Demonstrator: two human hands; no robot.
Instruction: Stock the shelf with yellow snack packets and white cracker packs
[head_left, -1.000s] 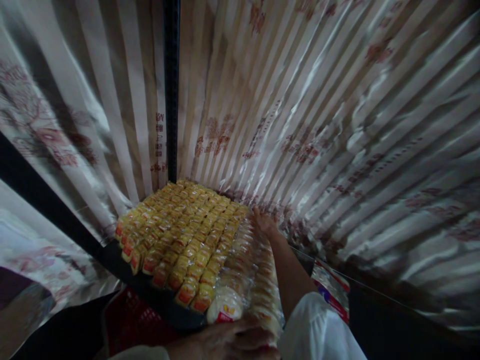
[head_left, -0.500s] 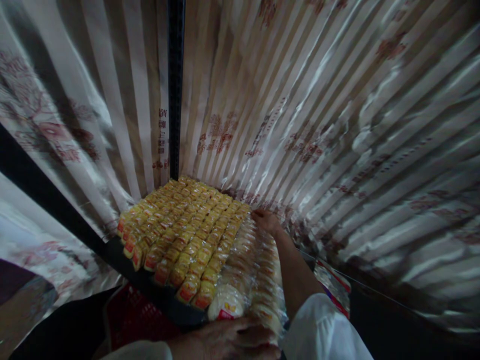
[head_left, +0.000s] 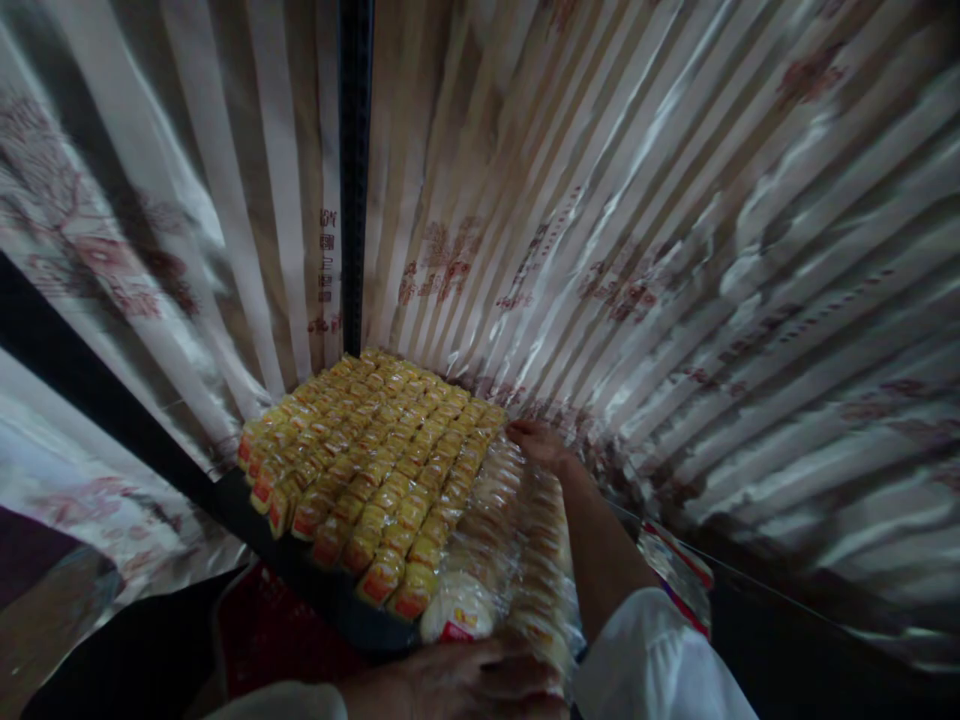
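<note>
Rows of small yellow and red wrapped packs (head_left: 375, 470) fill a dark shelf (head_left: 322, 590). Beside them on the right lie rows of round cakes in clear wrappers (head_left: 495, 540). My right hand (head_left: 538, 443) reaches to the back of these rows and rests with bent fingers on the far packs. My left hand (head_left: 472, 680) lies at the front edge of the shelf, fingers curled over the nearest clear-wrapped packs. Both arms wear white sleeves.
Tall upright packets with shiny striped wrappers and red print (head_left: 600, 250) stand close behind and to the right of the shelf. A black upright post (head_left: 352, 170) rises at the back. A red crate (head_left: 262, 630) sits below the shelf.
My right hand has shifted slightly on the far end of the clear-wrapped rows. The view has drifted a little; the left hand stays at the front edge.
</note>
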